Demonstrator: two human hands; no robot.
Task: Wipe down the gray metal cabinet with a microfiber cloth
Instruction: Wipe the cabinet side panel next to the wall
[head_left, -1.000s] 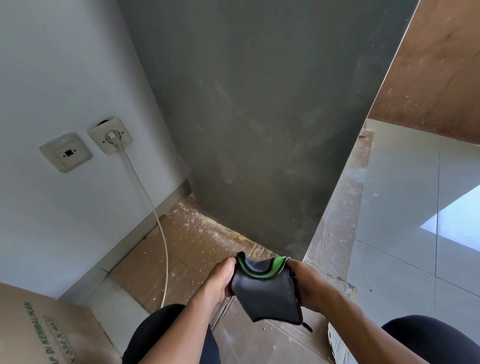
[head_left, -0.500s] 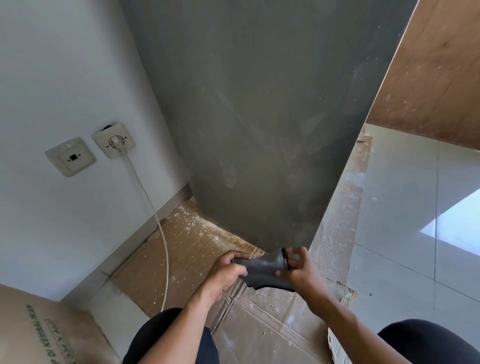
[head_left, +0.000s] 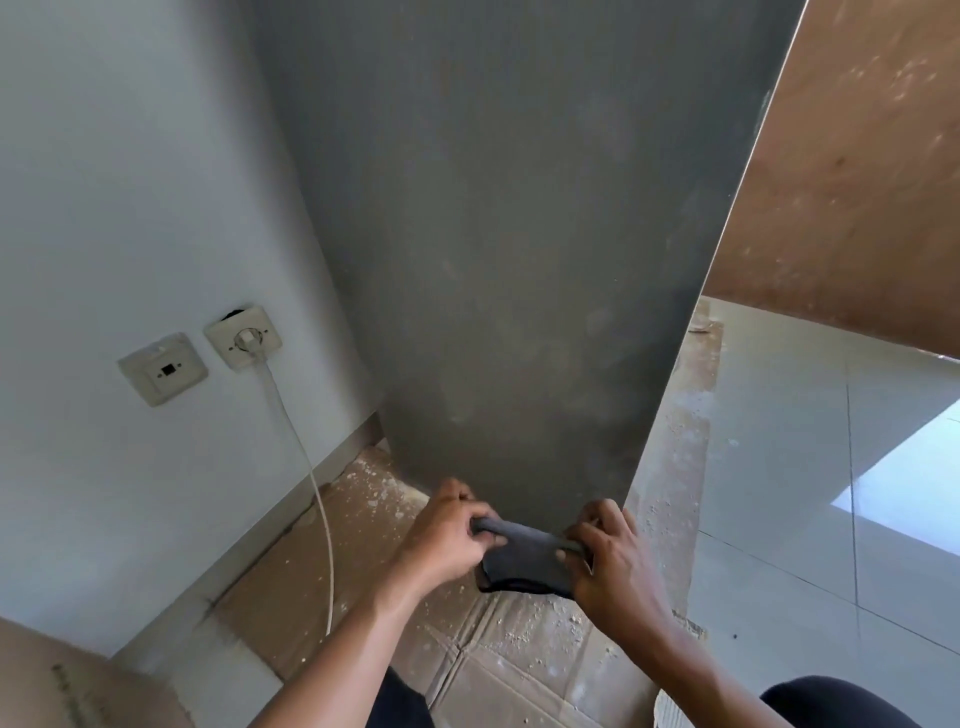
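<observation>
Since a second ago you have folded the cloth (head_left: 524, 558) from an open flap with a green edge showing into a dark, bunched band, and both hands have moved forward to the foot of the cabinet (head_left: 498, 260). Now the cloth is stretched between your hands just in front of the cabinet's bottom edge, above the cardboard (head_left: 519, 670) on the floor; whether it touches the metal you cannot tell from this angle. Your left hand (head_left: 447, 535) grips the cloth's left end, fingers (head_left: 480, 525) curled round it. Your right hand (head_left: 610, 556) pinches the right end, thumb and fingers closed on the fabric, knuckles near the cabinet's lower right corner.

The cabinet's gray side fills the middle of the view, dusty, with pale smudges low down. Left of the cabinet stands a white wall (head_left: 104, 208) with two plates: a socket (head_left: 242, 336) with a white plug in it, and a second plate (head_left: 162, 368) farther left. A white cable (head_left: 317, 493) runs from the plug down to the cardboard, which is speckled with white crumbs. Right of the cabinet lie pale floor tiles (head_left: 779, 467) with a bright patch of light, and above them a brown panel (head_left: 857, 182).
</observation>
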